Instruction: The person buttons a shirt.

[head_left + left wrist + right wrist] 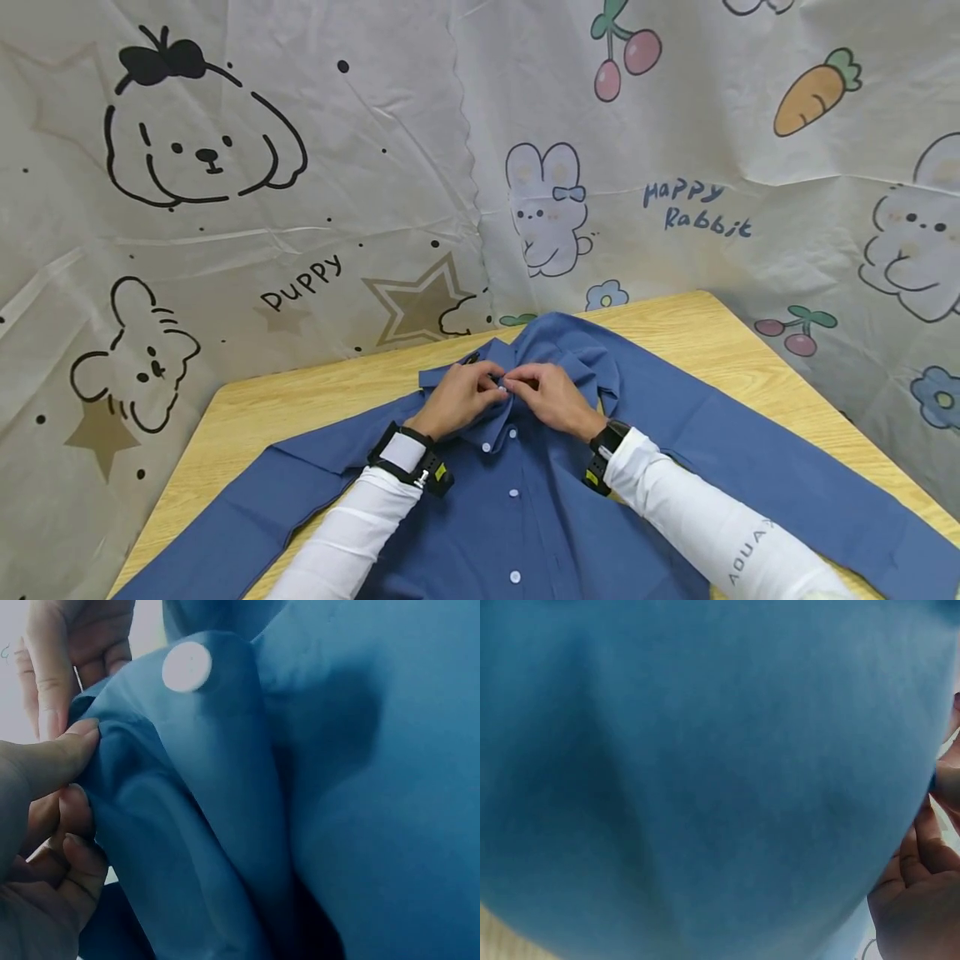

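A blue button-up shirt (pixel 480 500) lies spread on the table, its sleeves reaching out to both sides. At its collar, my left hand (pixel 463 400) pinches the cloth between thumb and fingers. My right hand (pixel 553 400) meets it there, thumb and finger pinching the same edge near a small white button (pixel 502 386). The left wrist view shows both sets of fingertips close together on the folded fabric. A white collar button (pixel 187 667) faces that camera. Blue cloth fills most of the right wrist view, hiding the pinch point.
Further white buttons, one of them a placket button (pixel 513 493), run down the shirt front. The light wooden table (pixel 322 396) shows around the shirt. Behind it hangs a pale curtain (pixel 390 167) with cartoon prints. One sleeve (pixel 780 450) extends to the right table edge.
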Tool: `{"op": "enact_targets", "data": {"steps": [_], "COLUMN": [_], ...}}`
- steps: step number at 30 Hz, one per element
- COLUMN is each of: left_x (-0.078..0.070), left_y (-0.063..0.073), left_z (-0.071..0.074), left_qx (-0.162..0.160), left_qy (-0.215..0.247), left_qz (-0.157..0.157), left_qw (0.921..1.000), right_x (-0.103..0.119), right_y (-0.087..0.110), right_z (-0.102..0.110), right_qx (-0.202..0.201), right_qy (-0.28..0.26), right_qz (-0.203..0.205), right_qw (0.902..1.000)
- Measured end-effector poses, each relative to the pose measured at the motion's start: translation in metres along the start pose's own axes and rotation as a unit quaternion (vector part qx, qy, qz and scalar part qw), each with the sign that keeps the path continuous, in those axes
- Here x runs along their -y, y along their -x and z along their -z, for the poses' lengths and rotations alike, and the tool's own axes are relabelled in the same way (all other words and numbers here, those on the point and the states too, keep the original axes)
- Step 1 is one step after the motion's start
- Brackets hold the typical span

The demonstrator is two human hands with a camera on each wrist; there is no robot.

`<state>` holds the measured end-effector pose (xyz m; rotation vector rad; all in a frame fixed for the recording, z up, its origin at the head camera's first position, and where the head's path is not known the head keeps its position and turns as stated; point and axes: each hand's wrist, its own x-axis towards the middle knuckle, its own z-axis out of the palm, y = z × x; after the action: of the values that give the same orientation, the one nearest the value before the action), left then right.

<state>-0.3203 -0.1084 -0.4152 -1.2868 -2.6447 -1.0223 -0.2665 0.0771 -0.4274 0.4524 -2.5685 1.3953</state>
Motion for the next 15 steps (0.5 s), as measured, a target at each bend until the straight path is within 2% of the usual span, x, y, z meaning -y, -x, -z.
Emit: {"op": "enact_targets", "data": {"steps": [10, 15], "left_x": [0.008, 0.015], "left_y": [0.0, 0.0], "left_z": [-0.004, -0.006], "left_qx": [-0.035, -0.039], "left_qy": [-0.001, 0.06], "left_qz": [-0.03, 0.011], "left_qw": [0.9989, 0.9974], "right_x": [-0.002, -0.003], "right_y": [0.004, 0.008], "right_z": [-0.001, -0.004], "right_qx": [-0.014, -0.009], "right_qy": [0.015, -0.005], "right_qz": [0.025, 0.017], "right_qw": [0.9995, 0.9998]}}
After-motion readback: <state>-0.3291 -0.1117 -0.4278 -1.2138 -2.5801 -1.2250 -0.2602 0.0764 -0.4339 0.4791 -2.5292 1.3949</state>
